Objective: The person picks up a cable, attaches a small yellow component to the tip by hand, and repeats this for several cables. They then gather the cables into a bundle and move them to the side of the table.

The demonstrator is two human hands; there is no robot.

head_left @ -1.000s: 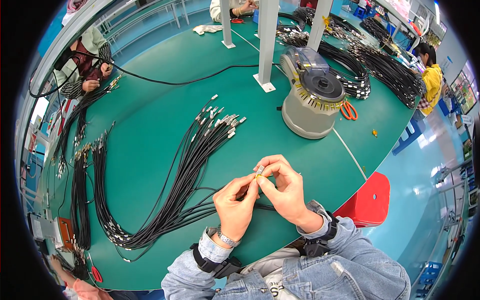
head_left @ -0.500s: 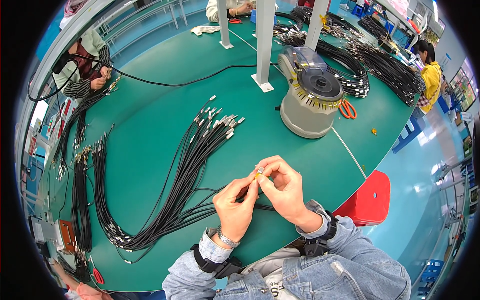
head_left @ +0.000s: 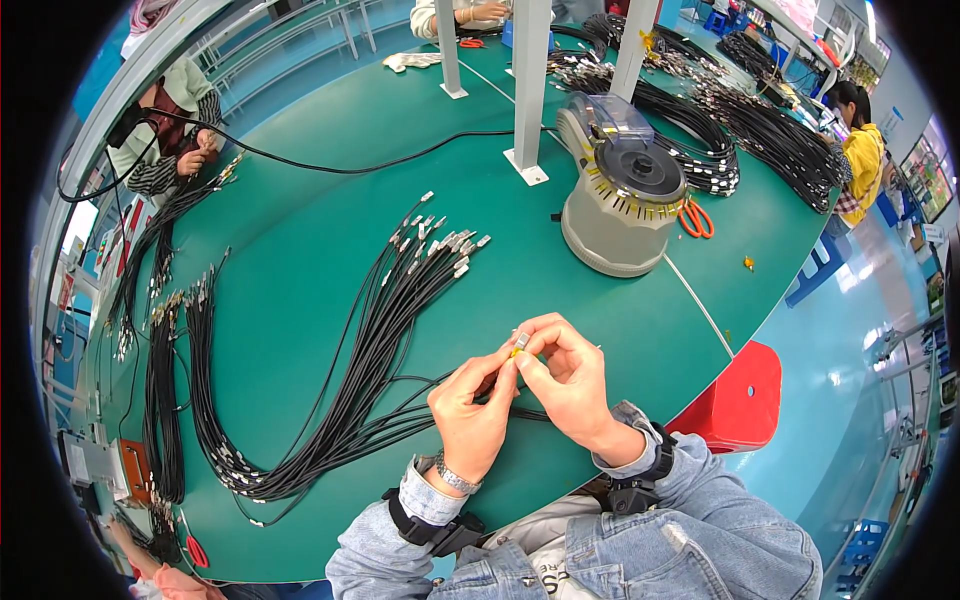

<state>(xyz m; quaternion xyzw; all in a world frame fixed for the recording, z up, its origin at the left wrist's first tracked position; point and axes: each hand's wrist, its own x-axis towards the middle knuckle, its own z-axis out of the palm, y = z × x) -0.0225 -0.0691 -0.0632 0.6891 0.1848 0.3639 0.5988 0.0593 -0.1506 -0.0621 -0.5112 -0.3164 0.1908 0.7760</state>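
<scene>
My left hand [head_left: 472, 405] and my right hand [head_left: 567, 375] meet above the green table, fingertips pinched around the end of a black cable. A small silvery connector [head_left: 521, 341] with yellow tape just below it pokes up between the fingers. Both hands are closed on this cable end; its finer detail is hidden by the fingertips. To the left a long bundle of black cables [head_left: 345, 390] curves across the table, its silvery connector ends [head_left: 440, 240] fanned out toward the far side. Some cables run under my left hand.
A grey round tape dispenser [head_left: 620, 225] stands beyond my right hand, with orange-handled scissors [head_left: 696, 218] beside it. White posts [head_left: 530, 100] rise from the table [head_left: 330, 210]. A red stool [head_left: 745, 395] is at the right edge. More cable bundles [head_left: 770, 140] lie far right; other people work around.
My hands stay almost in place, with only a slight shift of the fingers around the cable end. The co-worker's hands at the far left have moved a little.
</scene>
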